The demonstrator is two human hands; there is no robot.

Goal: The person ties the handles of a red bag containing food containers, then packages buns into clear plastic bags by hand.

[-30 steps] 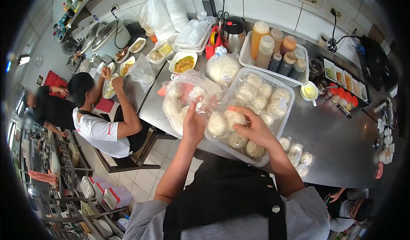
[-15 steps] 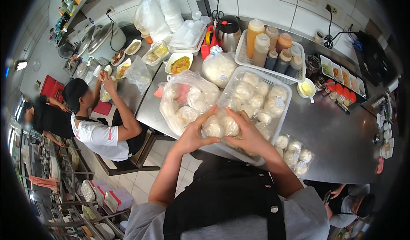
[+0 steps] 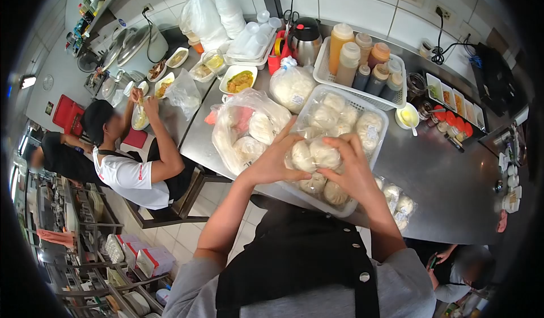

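Observation:
Between my two hands is a clear plastic pack of round white steamed buns (image 3: 315, 155), held over a shallow white plastic basket (image 3: 385, 126). My left hand (image 3: 276, 163) grips the pack's left side, with the thumb low at its front. Around the right side curl the fingers of my right hand (image 3: 352, 165). More wrapped buns (image 3: 334, 114) fill the basket under and behind the held pack. An opened plastic bag (image 3: 225, 148) with large white buns lies left of my left hand. Packs of smaller buns (image 3: 403, 205) rest on the counter beyond my right forearm.
Behind the basket are a tied bag (image 3: 290, 87), a sauce-bottle basket (image 3: 399, 98) and a thermos pot (image 3: 305, 41). A bowl of curry (image 3: 239, 80) stands at the back left of the steel counter (image 3: 436, 188). A seated person (image 3: 133, 173) works at left; another person (image 3: 462, 270) is at lower right.
The held pack and both hands have shifted right over the basket. My right-hand fingers now bend more over the pack. At left, the seated person's hands have lowered slightly.

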